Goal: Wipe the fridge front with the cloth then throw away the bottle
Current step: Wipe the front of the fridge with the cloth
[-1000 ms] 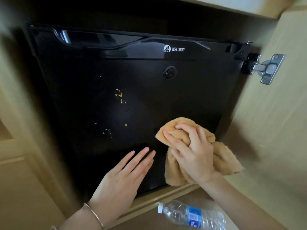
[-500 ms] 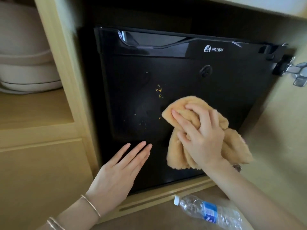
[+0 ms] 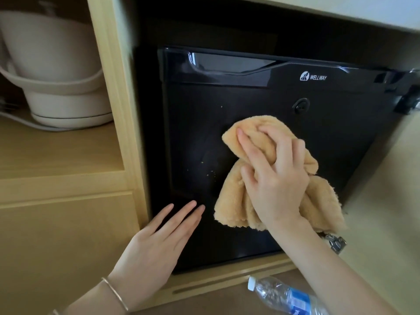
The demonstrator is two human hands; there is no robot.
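Note:
A black mini fridge (image 3: 336,142) sits inside a wooden cabinet, its glossy door facing me. My right hand (image 3: 272,178) presses a bunched tan cloth (image 3: 236,201) flat against the middle of the door. A few small yellow crumbs (image 3: 210,171) stay on the door just left of the cloth. My left hand (image 3: 156,244) rests flat with fingers spread on the door's lower left corner. An empty clear plastic bottle (image 3: 284,296) with a white cap and blue label lies on its side on the floor below the fridge.
A white electric kettle (image 3: 56,71) on its base stands on the wooden shelf (image 3: 56,151) to the left. The open cabinet door (image 3: 386,201) with metal hinges (image 3: 336,242) stands at the right.
My right hand has slid the cloth up and left across the door, over the patch of yellow crumbs. The view has shifted left, showing the shelf. My left hand stayed on the door.

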